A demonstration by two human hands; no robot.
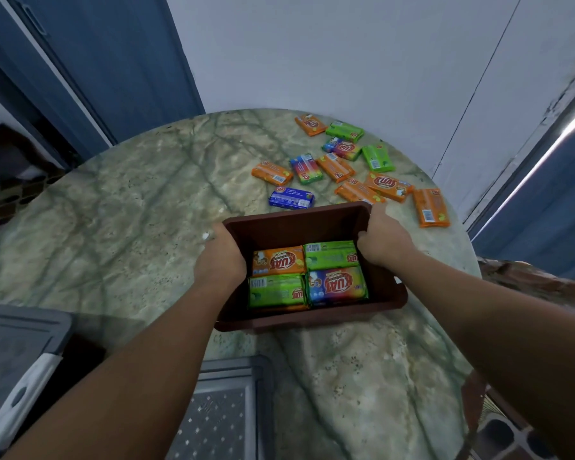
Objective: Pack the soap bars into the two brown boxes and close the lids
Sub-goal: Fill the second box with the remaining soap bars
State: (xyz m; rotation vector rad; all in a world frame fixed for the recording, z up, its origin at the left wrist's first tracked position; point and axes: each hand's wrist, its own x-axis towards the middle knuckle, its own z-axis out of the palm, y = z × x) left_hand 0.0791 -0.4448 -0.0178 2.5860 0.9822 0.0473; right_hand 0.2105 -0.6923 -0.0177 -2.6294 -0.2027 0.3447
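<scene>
Gripping an open brown plastic box [312,322] by its two sides, my left hand [220,260] curls over the left wall while my right hand [381,239] clasps the right rim, thumb inside the box. Both hands hold the box at centre frame, on or just above the round green marbled tabletop [120,207]; I cannot tell whether it is touching.

Four wrapped soap bars fill its floor in a two-by-two block: an orange bar [278,260] and a green bar [329,255] at the back, a second green bar [276,291] and a blue-and-red bar [337,287] in front.

Beyond the box, toward the upper right of the frame, a loose scatter of soap bars [337,166] in orange, green and multicoloured wrappers lies on the tabletop, with a blue-wrapped bar [291,198] nearest the far wall of the box and an orange bar [431,207] off to the right.

At lower left sits a grey plastic lid [17,346]; a second grey lid [224,410] lies at bottom centre.
</scene>
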